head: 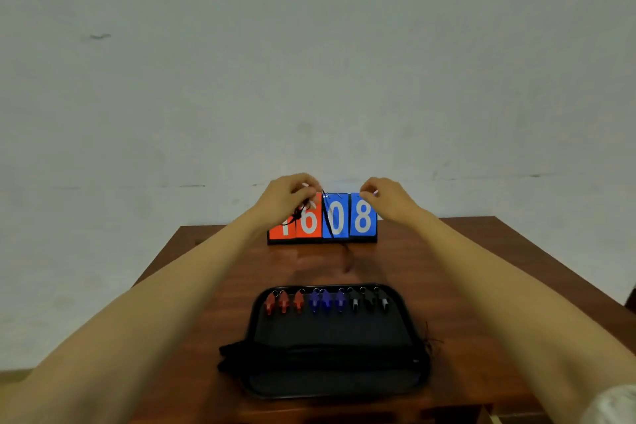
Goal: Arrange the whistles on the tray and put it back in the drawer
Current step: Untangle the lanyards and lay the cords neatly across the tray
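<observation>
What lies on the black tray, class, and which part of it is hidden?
On the tray: three red whistles, three blue whistles, three black whistles in one row, and bundled black cords in front. The cords cover the tray surface beneath.

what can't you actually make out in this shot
Head view only:
- First red digit on the scoreboard: covered by the left hand and the black cord it grips.
- What the right hand pinches: too small to tell.
- The drawer: not in view.
- Whistles on the tray: too small for detail.
- Black cords on the tray: one dark bundle, uncountable.
</observation>
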`<action>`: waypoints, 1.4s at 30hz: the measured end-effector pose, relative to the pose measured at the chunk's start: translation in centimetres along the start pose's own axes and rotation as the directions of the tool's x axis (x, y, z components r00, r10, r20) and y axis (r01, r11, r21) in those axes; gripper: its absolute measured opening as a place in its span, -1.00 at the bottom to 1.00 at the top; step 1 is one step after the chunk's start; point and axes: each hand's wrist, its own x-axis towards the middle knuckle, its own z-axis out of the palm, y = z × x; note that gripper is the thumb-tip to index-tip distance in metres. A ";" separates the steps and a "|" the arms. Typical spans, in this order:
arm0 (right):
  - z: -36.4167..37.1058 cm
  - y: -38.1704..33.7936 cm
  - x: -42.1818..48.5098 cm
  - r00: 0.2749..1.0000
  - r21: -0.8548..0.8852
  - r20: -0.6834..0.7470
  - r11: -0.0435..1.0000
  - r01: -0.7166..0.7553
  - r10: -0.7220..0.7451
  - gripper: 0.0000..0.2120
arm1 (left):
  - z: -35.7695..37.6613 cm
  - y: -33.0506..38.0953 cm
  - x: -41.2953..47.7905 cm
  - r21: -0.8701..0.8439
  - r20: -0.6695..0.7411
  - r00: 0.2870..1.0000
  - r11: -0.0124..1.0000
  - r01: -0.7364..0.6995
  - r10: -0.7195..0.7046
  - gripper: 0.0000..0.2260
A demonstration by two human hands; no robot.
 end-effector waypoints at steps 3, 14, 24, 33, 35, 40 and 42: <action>0.6 -2.2 -1.3 0.994 0.014 0.011 0.994 0.113 -0.113 -0.81 | 0.4 2.0 0.5 -0.010 -0.116 0.993 1.000 0.021 -0.022 -0.73; 3.4 -5.9 -3.6 0.989 0.389 0.069 0.916 0.096 -0.133 -0.70 | 0.4 0.4 -1.1 0.460 -0.173 0.980 0.888 -0.004 0.094 -0.74; 3.9 -4.8 -3.5 0.995 0.320 -0.093 0.946 0.058 -0.030 -0.83 | 0.5 -0.9 -2.3 0.402 -0.170 0.985 0.913 0.075 -0.007 -0.76; 2.6 -2.3 -3.5 0.993 0.392 -0.119 0.919 0.045 0.002 -0.85 | 1.1 -2.5 -3.3 0.398 -0.009 0.999 0.916 0.042 -0.042 -0.69; 2.4 -1.9 -3.6 0.989 0.370 -0.147 0.927 0.063 -0.008 -0.86 | 1.2 -2.6 -3.3 0.419 -0.069 0.997 0.906 0.053 -0.026 -0.70; 2.2 -1.3 -4.3 0.996 0.255 -0.010 0.963 0.091 -0.091 -0.86 | 1.4 -3.0 -3.1 0.451 -0.257 0.966 0.884 0.121 -0.001 -0.74; 2.4 -1.2 -4.4 0.993 0.164 0.020 0.980 0.112 -0.116 -0.87 | 1.6 -3.0 -3.1 0.519 -0.268 0.963 0.848 0.107 0.043 -0.74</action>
